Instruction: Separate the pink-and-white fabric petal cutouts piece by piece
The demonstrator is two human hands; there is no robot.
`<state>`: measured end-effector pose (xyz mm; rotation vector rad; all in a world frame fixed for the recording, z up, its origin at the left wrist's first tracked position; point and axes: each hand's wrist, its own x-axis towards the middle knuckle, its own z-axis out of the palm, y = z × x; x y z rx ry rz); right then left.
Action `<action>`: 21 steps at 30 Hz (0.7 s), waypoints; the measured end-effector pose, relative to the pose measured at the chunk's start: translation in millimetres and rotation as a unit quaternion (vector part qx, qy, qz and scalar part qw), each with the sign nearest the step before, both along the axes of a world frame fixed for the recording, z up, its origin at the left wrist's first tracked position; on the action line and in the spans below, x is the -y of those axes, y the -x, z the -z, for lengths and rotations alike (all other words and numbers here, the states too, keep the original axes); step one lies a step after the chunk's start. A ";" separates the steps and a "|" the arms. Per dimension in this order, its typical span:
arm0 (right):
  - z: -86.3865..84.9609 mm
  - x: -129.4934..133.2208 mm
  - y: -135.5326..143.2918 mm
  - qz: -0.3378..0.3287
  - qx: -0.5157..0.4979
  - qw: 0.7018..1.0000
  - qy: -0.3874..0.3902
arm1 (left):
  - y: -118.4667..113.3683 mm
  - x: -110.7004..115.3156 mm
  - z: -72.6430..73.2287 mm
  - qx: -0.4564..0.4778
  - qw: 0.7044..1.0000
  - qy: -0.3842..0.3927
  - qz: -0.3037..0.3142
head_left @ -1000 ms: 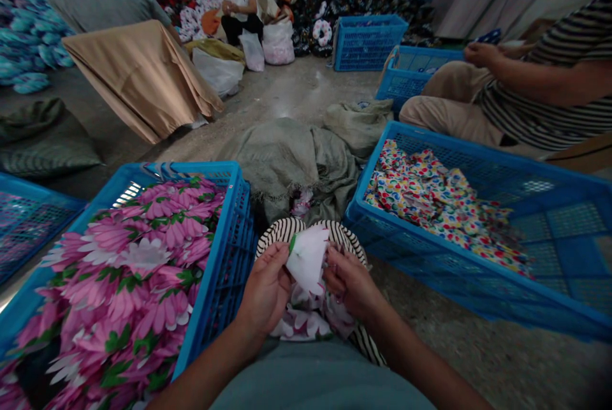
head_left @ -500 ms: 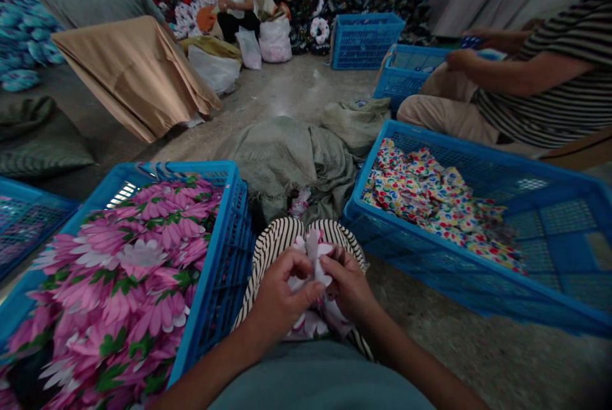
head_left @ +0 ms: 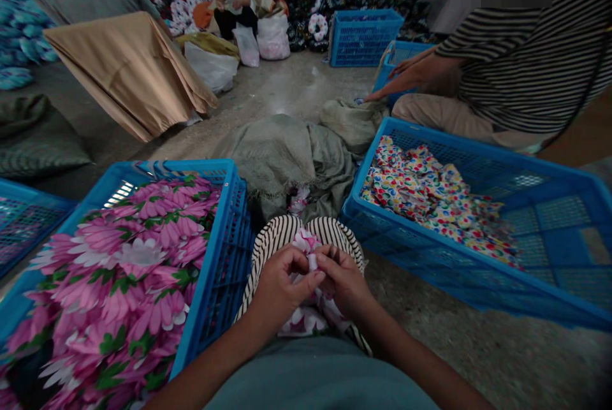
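Note:
Between my knees, my left hand [head_left: 289,279] and my right hand [head_left: 343,277] meet over a pink and white fabric flower piece [head_left: 306,241]. Both hands are closed, pinching it between thumbs and fingers, and part of it is hidden by them. More pink and white petal pieces [head_left: 306,322] lie in my lap, below the hands. To my left stands a blue crate [head_left: 233,206] heaped with pink fabric flowers [head_left: 129,298] that have green leaves and some white petals.
At right, another blue crate [head_left: 459,257] holds cloth pieces with colourful dots [head_left: 425,193]. Grey-green sacks [head_left: 282,152] lie ahead of my knees. A co-worker in a striped shirt [head_left: 521,72] sits beyond the right crate. A cloth-covered object [head_left: 129,72] stands at the left.
My fingers have drawn closer together and the fabric piece is folded lower between them. The co-worker on the right has leaned forward, reaching a hand down toward the sacks.

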<state>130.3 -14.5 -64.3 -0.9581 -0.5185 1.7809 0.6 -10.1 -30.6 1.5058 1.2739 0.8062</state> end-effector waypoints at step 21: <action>-4.8 -3.8 2.3 -0.021 0.085 0.996 -0.006 | -4.5 -3.8 -7.3 -0.026 1.000 0.000 -0.005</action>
